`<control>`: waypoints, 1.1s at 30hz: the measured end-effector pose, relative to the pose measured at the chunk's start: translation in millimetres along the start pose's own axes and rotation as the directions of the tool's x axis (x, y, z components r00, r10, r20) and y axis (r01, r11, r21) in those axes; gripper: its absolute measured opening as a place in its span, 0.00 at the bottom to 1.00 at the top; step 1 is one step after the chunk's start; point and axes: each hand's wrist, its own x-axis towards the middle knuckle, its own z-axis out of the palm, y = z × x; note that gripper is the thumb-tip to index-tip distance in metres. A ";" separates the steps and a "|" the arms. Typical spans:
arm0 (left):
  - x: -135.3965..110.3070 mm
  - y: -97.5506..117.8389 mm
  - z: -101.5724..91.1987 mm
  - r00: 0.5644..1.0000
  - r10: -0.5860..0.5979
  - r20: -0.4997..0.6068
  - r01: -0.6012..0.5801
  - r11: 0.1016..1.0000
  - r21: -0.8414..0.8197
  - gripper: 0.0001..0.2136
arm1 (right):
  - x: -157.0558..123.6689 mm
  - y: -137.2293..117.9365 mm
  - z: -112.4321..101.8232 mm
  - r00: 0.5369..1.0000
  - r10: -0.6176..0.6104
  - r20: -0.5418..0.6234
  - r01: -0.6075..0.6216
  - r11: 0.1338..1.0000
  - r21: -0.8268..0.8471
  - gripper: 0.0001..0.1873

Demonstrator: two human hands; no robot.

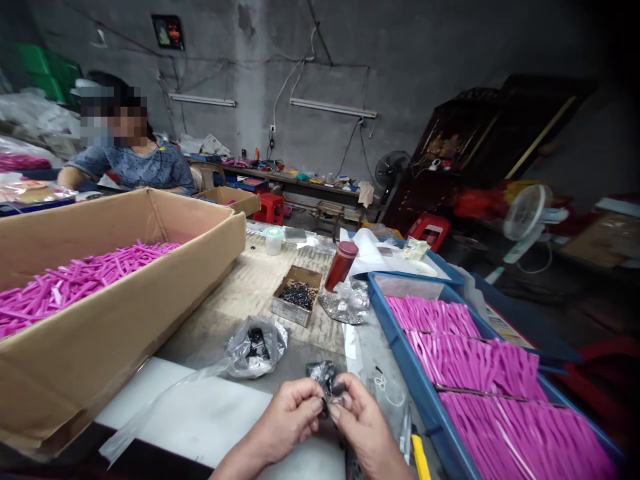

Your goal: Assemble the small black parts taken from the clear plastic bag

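Fingers [320,403] pinch a small plastic bag [325,375] between cardboard box [125,320] and blue tray [425,393].

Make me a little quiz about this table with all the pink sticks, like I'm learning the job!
1. True or false: the left hand and right hand together pinch a small plastic bag with dark bits in it.
2. What stands tilted beside the small cardboard box of black parts? A) a green cup B) a red bottle C) a hammer
3. Fill in: the pink sticks on the right lie in rows in a ____ tray, and those on the left lie loose in a big cardboard box.

Key: 1 true; 2 B; 3 blue.
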 end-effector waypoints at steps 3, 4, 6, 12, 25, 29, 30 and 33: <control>-0.1 0.8 -0.2 1.000 0.010 -0.014 -0.009 0.999 0.036 0.08 | 0.8 -1.1 -0.5 1.000 0.006 0.012 -0.006 1.000 -0.008 0.09; -0.1 1.2 -0.3 1.000 0.017 -0.020 -0.016 0.998 0.054 0.08 | 1.1 -1.5 -0.6 1.000 0.007 0.015 -0.007 1.000 -0.011 0.08; -0.3 2.7 -0.2 0.999 0.034 -0.025 -0.031 0.995 0.098 0.07 | 1.6 -2.0 -0.9 1.000 0.007 0.017 -0.007 1.000 -0.011 0.08; -1.1 8.5 0.5 0.996 0.084 -0.035 -0.076 0.977 0.199 0.07 | 1.8 -2.1 -3.7 0.999 0.019 0.037 -0.018 0.999 -0.038 0.09; 2.1 8.2 -1.2 0.988 0.146 -0.045 -0.122 0.934 0.336 0.07 | 5.6 -5.7 -2.6 0.998 0.005 0.059 -0.004 1.000 -0.015 0.08; 2.7 7.1 -1.3 0.991 0.125 -0.051 -0.104 0.945 0.310 0.07 | 8.1 -0.7 -3.6 0.999 0.005 0.053 -0.006 1.000 0.023 0.08; 3.2 6.8 -1.5 0.992 0.115 -0.053 -0.095 0.950 0.297 0.07 | 8.9 1.1 -3.8 0.999 0.008 0.051 -0.010 0.999 0.037 0.08; 7.2 6.9 -3.4 0.994 0.086 -0.074 -0.065 0.967 0.246 0.07 | 11.7 8.6 -5.4 1.000 0.001 0.028 -0.003 0.997 0.077 0.11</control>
